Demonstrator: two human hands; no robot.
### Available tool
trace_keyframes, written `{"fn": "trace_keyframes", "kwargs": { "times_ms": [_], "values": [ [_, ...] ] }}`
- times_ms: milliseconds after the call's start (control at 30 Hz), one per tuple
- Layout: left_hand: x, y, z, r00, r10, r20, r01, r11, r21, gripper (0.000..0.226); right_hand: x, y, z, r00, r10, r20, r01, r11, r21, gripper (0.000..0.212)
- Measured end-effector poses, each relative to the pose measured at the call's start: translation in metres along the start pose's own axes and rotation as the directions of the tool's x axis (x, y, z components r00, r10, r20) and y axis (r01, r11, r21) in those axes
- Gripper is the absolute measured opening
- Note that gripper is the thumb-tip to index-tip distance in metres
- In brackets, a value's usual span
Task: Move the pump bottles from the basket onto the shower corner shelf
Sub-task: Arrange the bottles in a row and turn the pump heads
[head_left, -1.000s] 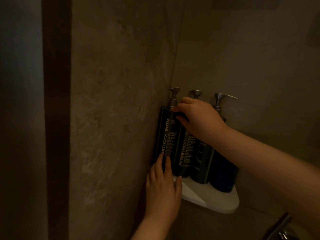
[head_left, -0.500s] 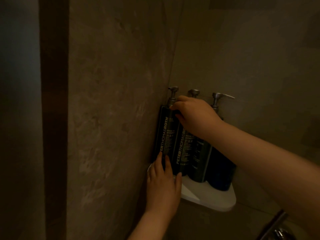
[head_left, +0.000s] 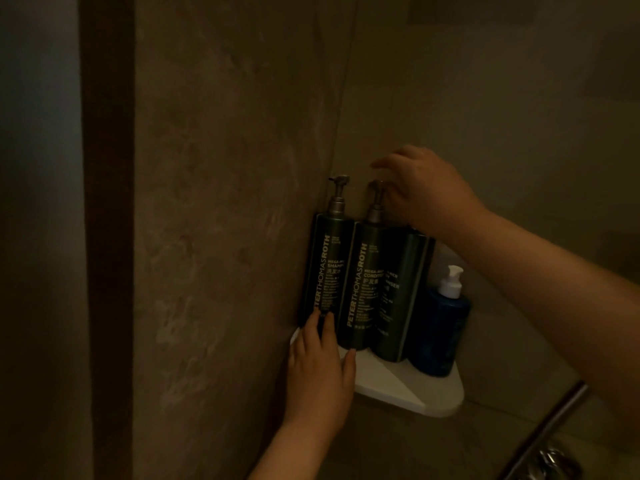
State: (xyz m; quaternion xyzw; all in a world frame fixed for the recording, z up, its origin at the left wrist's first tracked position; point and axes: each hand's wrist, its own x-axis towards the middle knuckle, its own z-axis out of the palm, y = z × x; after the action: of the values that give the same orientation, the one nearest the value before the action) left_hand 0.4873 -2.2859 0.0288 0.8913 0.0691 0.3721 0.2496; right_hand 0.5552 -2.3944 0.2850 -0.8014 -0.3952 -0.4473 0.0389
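Observation:
Three tall dark pump bottles stand in a row on the white corner shelf [head_left: 415,389]: the left one [head_left: 325,271] against the wall, the middle one [head_left: 360,292], and the right one [head_left: 398,299]. A shorter blue bottle [head_left: 440,330] with a white pump stands at the row's right end. My left hand [head_left: 318,372] lies on the shelf's left edge, its straight fingertips touching the base of the left bottle. My right hand [head_left: 426,188], blurred, is at the pump heads of the middle and right bottles with loose fingers and hides the right pump. The basket is out of view.
Stone walls meet in the corner behind the shelf. A metal bar [head_left: 550,420] and a tap fitting [head_left: 554,459] show at the lower right. A dark vertical frame [head_left: 107,237] runs down the left side. The light is dim.
My right hand has lifted from the shoulders of the left and middle bottles up to the pump heads, uncovering the labels. The blue bottle's white pump now shows. My left hand stays put.

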Motion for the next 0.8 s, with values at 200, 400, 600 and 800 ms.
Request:
{"fn": "trace_keyframes", "kwargs": {
  "times_ms": [200, 400, 600, 800],
  "values": [
    [-0.003, -0.001, 0.000, 0.998, 0.036, -0.048, -0.040, 0.996, -0.079, 0.062, 0.002, 0.003, 0.001, 0.986, 0.020, 0.167, -0.025, 0.999, 0.031, 0.037],
    [-0.003, -0.004, 0.002, 0.998, 0.029, -0.047, -0.036, 0.989, -0.144, 0.065, 0.002, 0.002, 0.000, 0.988, 0.062, 0.144, -0.073, 0.994, 0.077, 0.031],
    [-0.003, -0.004, 0.003, 0.999, 0.008, -0.041, -0.015, 0.983, -0.182, 0.069, 0.000, -0.001, -0.006, 0.992, 0.079, 0.102, -0.093, 0.986, 0.138, 0.022],
    [-0.004, -0.005, 0.003, 0.999, -0.005, -0.033, -0.003, 0.970, -0.243, 0.077, -0.005, -0.008, -0.012, 0.993, 0.078, 0.094, -0.095, 0.975, 0.199, 0.020]
  ]
}}
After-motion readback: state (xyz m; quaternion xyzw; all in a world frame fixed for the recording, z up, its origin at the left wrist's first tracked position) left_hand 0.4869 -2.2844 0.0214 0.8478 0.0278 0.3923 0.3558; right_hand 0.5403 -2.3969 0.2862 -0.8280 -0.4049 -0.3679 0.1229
